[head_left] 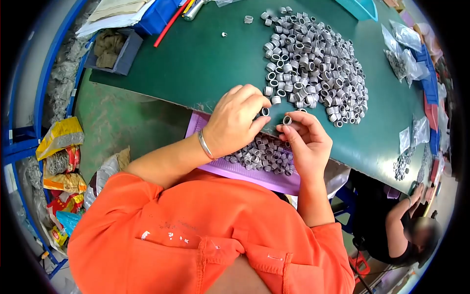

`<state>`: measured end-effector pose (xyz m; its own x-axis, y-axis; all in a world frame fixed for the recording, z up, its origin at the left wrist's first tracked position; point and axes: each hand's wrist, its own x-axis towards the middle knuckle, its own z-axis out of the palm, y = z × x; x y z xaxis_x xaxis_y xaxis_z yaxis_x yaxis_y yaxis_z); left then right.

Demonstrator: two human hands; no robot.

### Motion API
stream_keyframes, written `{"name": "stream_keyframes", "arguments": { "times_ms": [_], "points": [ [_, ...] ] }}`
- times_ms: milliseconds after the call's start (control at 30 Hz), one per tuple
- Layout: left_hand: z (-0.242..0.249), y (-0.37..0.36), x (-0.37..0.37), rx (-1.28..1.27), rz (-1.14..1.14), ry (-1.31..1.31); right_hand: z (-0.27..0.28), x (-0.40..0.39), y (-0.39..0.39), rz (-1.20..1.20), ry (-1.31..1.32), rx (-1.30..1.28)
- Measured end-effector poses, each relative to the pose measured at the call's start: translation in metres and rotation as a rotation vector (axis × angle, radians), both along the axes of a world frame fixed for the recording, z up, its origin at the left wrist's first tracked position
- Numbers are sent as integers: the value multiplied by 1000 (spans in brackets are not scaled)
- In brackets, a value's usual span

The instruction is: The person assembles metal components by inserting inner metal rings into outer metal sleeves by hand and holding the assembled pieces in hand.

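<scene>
My left hand (pixel 232 120), with a metal bangle at the wrist, is closed at the table's front edge, a short grey metal ring (pixel 265 111) pinched at its fingertips. Facing it, my right hand (pixel 308 139) grips another metal ring (pixel 287 120) between thumb and fingers. The two rings are a small gap apart. Beyond my hands, a large heap of the same grey rings (pixel 313 63) covers part of the green table (pixel 196 63). Below them, a purple tray (pixel 274 180) at my lap contains many more rings (pixel 262 156).
A grey bin with cloth (pixel 125 61), a blue box (pixel 156 17) and a red stick (pixel 171 24) lie at the table's left. A turquoise basket (pixel 360 7) stands at the far edge. Plastic bags (pixel 409 59) line the right side. Another person (pixel 391 225) sits at the lower right.
</scene>
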<state>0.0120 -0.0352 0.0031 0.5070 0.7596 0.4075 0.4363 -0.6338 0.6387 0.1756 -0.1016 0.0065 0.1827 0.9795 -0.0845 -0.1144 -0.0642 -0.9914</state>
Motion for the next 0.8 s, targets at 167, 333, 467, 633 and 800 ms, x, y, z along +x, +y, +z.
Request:
{"name": "stream_keyframes", "arguments": {
  "times_ms": [167,333,467,633,800],
  "points": [
    [2,-7,2,-301,-80,-264,4,2,0,19,112,-28],
    [-5,-11,5,-483,-134,-440,5,0,0,51,116,-4],
    [-6,-11,4,-580,-144,-494,2,3,0,69,128,13],
    [3,-8,3,-643,-138,-429,3,1,0,70,159,78],
    [7,-5,-1,-1430,-266,-945,-5,2,-7,134,568,66]
  ]
}}
